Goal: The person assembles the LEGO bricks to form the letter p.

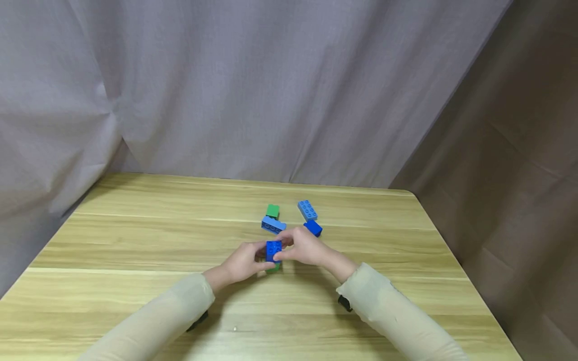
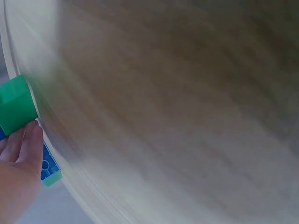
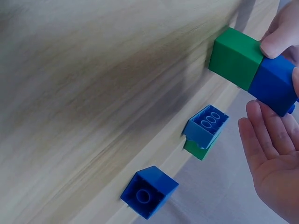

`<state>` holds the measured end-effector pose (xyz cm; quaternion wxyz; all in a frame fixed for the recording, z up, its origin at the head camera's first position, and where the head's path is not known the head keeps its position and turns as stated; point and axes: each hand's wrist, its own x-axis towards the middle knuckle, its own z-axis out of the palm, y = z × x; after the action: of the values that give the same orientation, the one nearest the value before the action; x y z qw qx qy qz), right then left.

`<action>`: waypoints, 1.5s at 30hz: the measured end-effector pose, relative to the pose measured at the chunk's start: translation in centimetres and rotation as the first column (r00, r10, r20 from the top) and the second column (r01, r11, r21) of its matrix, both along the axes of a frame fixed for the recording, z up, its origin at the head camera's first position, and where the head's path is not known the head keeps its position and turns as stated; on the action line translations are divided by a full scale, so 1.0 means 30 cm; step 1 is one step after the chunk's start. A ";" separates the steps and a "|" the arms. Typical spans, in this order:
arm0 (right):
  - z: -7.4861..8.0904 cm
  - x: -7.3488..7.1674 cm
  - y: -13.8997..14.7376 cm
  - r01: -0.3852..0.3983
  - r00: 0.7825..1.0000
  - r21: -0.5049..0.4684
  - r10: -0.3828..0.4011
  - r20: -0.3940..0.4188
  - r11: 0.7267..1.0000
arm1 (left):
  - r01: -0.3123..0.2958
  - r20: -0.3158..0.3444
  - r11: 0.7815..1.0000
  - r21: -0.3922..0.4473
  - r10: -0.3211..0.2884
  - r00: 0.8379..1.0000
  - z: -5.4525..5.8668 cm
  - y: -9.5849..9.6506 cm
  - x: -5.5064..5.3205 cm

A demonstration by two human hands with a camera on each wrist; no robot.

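Observation:
Between my two hands is a blue block (image 1: 273, 249) with studs on top, set against a green block (image 1: 273, 268) below it. My left hand (image 1: 244, 259) holds the pair from the left, its thumb at the seam between blue and green in the right wrist view. From the other side, my right hand (image 1: 304, 245) has its thumb on the blue block and its fingers behind. The right wrist view shows that hand's palm (image 3: 275, 172), fingers nearly straight beside the blue block. In the left wrist view the green block (image 2: 17, 105) sits above the fingers.
Beyond my hands, a light blue block (image 1: 273, 225) lies on its side against another green block (image 1: 273, 210). To the right are a light blue block (image 1: 307, 209), studs up, and a tipped dark blue block (image 1: 313, 228). Grey curtains (image 1: 271, 100) hang behind the wooden table (image 1: 135, 225).

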<state>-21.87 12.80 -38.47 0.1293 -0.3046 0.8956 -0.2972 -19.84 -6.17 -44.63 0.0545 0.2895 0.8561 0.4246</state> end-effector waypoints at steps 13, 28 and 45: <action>-0.006 -0.002 -0.011 0.002 1.000 -0.002 -0.002 0.011 1.000 | -0.036 0.009 0.999 0.025 0.035 0.999 -0.002 -0.004 -0.003; -0.054 -0.131 -0.022 0.436 0.896 -0.241 -0.391 0.211 0.867 | -0.061 0.072 0.998 0.026 0.059 0.996 -0.011 -0.006 -0.001; -0.143 -0.187 -0.076 0.511 0.851 -0.054 -0.497 0.169 0.858 | -0.053 0.051 0.999 0.011 0.052 0.997 -0.010 -0.013 0.005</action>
<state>-27.47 10.52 -42.75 0.0985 -0.0419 0.9165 -0.3855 -19.68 -6.55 -44.92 0.0634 0.2563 0.8592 0.4383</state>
